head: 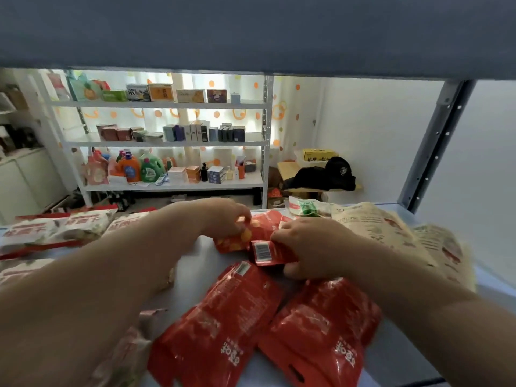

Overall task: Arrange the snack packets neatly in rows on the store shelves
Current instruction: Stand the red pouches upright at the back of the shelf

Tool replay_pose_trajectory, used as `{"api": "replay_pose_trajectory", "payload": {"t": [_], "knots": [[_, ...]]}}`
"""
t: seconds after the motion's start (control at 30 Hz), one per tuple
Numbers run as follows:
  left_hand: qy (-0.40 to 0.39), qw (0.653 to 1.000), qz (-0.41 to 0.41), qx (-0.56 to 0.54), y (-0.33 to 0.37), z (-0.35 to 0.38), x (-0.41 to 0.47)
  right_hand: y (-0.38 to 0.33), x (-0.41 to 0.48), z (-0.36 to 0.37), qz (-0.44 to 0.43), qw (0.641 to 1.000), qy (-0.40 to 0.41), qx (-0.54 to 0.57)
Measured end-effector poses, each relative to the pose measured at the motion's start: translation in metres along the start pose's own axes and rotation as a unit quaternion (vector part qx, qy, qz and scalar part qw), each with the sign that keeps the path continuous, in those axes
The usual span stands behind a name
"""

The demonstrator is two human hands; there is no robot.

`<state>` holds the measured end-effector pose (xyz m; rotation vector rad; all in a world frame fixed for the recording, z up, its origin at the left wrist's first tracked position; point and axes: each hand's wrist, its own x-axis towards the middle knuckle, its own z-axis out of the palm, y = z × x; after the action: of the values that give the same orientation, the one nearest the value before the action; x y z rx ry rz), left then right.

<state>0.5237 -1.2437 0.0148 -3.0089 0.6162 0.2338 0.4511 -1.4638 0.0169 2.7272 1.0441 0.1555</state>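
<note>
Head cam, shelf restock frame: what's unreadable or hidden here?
- Head view: barcode packet, partly covered by the right hand gripping it.
- Head view: dotted red packet, top edge under the left hand.
- Head view: beige packets, print motion-blurred.
- Head view: pale packets, partly behind the left forearm, cut by the left edge.
- Head view: upper shelf board blocks everything above.

free: bare shelf strip (192, 275) centre-left | blocked: red packets (223, 317) front, beige packets (385, 230) right
</note>
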Motion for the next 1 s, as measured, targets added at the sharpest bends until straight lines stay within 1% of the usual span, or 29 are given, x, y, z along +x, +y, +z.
{"api": "replay_pose_trajectory", "payload": {"t": [0.1, 0.17, 0.23, 0.3, 0.37, 0.43, 0.5, 0.6, 0.63, 0.7, 0.77, 0.83, 0.9, 0.97, 1.0], "knots": [[0.022, 0.999, -0.002, 0.025, -0.016, 0.007, 0.003, 0.003, -0.006, 0.001, 0.003, 0.998, -0.009, 0.055], [0.019, 1.000, -0.017, 0.007, -0.023, 0.010, 0.010, 0.006, -0.010, 0.002, 0.025, 0.995, -0.045, 0.086], [0.005, 0.997, -0.060, -0.044, -0.023, 0.011, 0.019, 0.006, -0.013, 0.004, 0.060, 0.990, -0.092, 0.086], [-0.015, 0.987, -0.108, -0.116, -0.019, 0.011, 0.028, 0.005, -0.014, 0.005, 0.081, 0.989, -0.108, 0.064], [-0.027, 0.969, -0.149, -0.193, -0.017, 0.010, 0.033, 0.005, -0.013, 0.005, 0.082, 0.992, -0.087, 0.038], [-0.035, 0.952, -0.169, -0.252, -0.017, 0.009, 0.033, 0.008, -0.010, 0.001, 0.077, 0.995, -0.054, 0.025], [-0.056, 0.929, -0.184, -0.317, -0.018, 0.007, 0.034, 0.013, -0.009, -0.005, 0.060, 0.998, -0.023, 0.015], [-0.069, 0.885, -0.189, -0.420, -0.023, 0.001, 0.032, 0.024, -0.011, -0.018, 0.035, 0.999, 0.039, 0.012], [-0.071, 0.866, -0.183, -0.459, -0.027, -0.002, 0.029, 0.027, -0.012, -0.023, 0.031, 0.997, 0.061, 0.031], [-0.063, 0.825, -0.158, -0.539, -0.034, -0.012, 0.020, 0.033, -0.009, -0.033, 0.031, 0.990, 0.094, 0.104], [-0.032, 0.785, -0.130, -0.605, -0.042, -0.020, 0.010, 0.037, -0.002, -0.042, 0.035, 0.983, 0.095, 0.154], [0.017, 0.754, -0.102, -0.649, -0.047, -0.024, 0.002, 0.042, 0.007, -0.050, 0.031, 0.983, 0.078, 0.161], [0.082, 0.723, -0.070, -0.682, -0.049, -0.025, -0.003, 0.047, 0.018, -0.057, 0.030, 0.984, 0.077, 0.157], [0.145, 0.699, -0.045, -0.698, -0.051, -0.025, -0.007, 0.052, 0.030, -0.067, 0.035, 0.983, 0.085, 0.159], [0.170, 0.694, -0.040, -0.698, -0.051, -0.023, -0.008, 0.054, 0.037, -0.072, 0.033, 0.983, 0.087, 0.155]]}}
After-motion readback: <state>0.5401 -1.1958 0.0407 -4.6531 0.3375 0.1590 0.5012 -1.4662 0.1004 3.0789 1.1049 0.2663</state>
